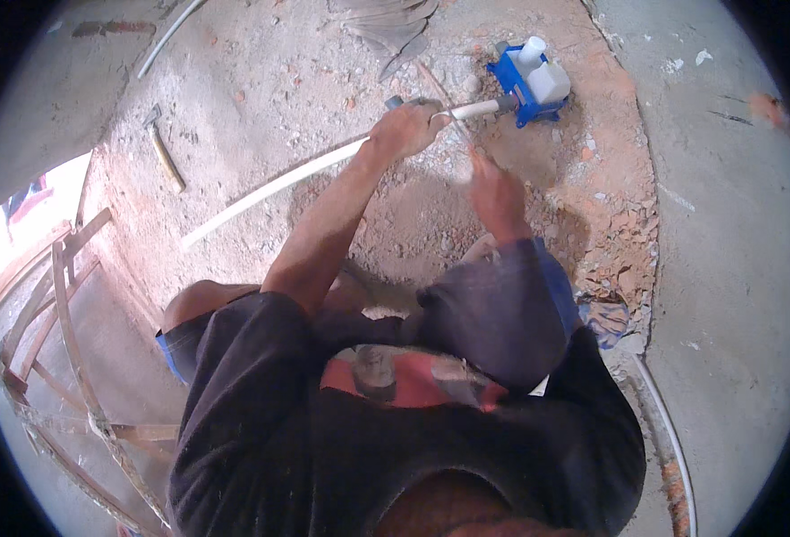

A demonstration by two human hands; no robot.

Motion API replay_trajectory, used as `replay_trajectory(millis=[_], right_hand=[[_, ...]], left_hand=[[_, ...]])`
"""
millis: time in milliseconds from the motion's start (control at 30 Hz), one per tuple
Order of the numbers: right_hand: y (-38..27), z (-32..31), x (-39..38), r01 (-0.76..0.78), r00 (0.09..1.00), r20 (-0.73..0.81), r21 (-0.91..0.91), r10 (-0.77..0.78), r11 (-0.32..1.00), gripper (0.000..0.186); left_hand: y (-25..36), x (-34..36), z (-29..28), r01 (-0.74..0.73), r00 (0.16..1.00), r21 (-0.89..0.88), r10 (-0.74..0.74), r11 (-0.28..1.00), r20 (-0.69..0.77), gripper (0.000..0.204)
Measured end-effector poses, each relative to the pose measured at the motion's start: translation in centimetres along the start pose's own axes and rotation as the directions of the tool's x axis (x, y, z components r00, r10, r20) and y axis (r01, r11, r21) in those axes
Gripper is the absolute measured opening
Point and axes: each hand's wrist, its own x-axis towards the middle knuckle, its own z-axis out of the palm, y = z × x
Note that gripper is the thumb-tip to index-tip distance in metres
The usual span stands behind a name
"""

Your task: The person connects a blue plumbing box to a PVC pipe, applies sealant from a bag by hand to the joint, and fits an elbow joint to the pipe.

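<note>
Rubbly floor [260, 103] is bearing a hammer [166, 159], then a white pipe [296, 173]; the left hand [405, 131] is wrapping its fingers round it, apparently for steadiness; right-hand [499, 197] fingers are gripping a thin strip [436, 86] across it.

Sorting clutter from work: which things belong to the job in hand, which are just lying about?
In the job:
white pipe, in the left hand
thin stick-like tool, in the right hand
gray sleeve and blue box, probably

Apparently lying about:
hammer
gray cloth
thin white tube, upper left
</note>
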Motion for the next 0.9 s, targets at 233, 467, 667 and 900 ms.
replay_trajectory(millis=[233,467,667,900], right_hand=[[0.4,0.5,2.1,0.048,0.998,-0.04,-0.054,-0.05,0.997,0.022],[1.2,-2.1,-2.3,-0.044,0.997,-0.055,0.036,0.046,0.998,0.029],[0.7,0.0,2.5,0.071,0.996,0.052,-0.097,-0.066,0.993,0.026],[2.4,1.3,2.2,0.16,0.987,-0.022,-0.034,-0.161,0.987,0.028]], left_hand=[[-0.3,0.8,0.6,0.006,0.999,0.016,-0.005,1.0,-0.054,0.043],[-0.6,-0.2,2.2,0.023,0.996,-0.015,-0.024,1.0,-0.089,0.044],[-0.1,0.0,0.7,0.074,0.995,-0.002,-0.074,0.997,0.062,0.043],[-0.3,0.1,1.7,0.01,1.0,-0.027,-0.01,1.0,-0.009,0.04]])
